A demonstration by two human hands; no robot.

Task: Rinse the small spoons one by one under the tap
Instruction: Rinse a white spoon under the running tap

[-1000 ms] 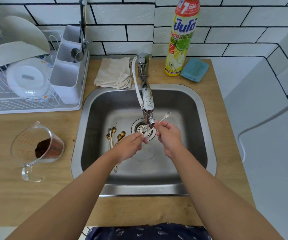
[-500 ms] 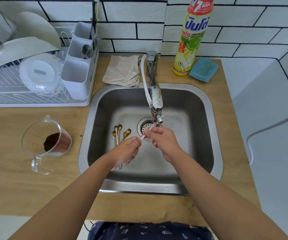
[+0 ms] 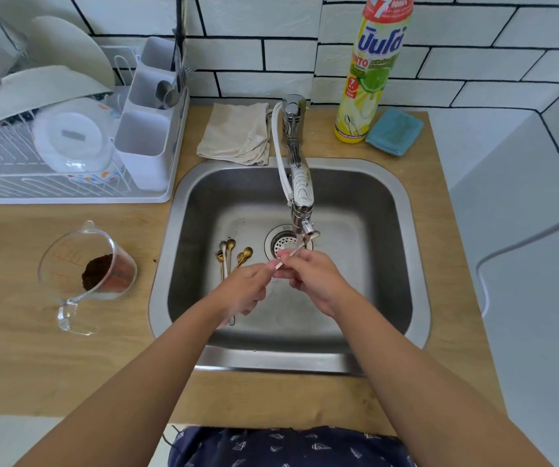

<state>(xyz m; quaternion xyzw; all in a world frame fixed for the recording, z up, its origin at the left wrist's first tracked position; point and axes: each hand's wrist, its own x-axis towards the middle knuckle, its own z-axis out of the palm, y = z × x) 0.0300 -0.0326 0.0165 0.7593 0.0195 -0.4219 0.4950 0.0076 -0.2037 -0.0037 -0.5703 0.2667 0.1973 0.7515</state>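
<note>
Steel sink (image 3: pixel 402 237) holds both hands under the tap (image 3: pixel 301 193): the left hand (image 3: pixel 247 291) and the right hand (image 3: pixel 311 274) each pinch one small spoon (image 3: pixel 288 256) between them, its bowl end up by the spout. More gold spoons (image 3: pixel 234 256) lie on the sink floor left of the drain (image 3: pixel 283 242), beside the left hand

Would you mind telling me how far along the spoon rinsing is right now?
Done: nothing clearly; spoons in the drying rack caddy may be from earlier. In hand: both the left hand and right hand hold one small spoon under the tap. Left: several gold spoons lie on the sink floor.
</note>
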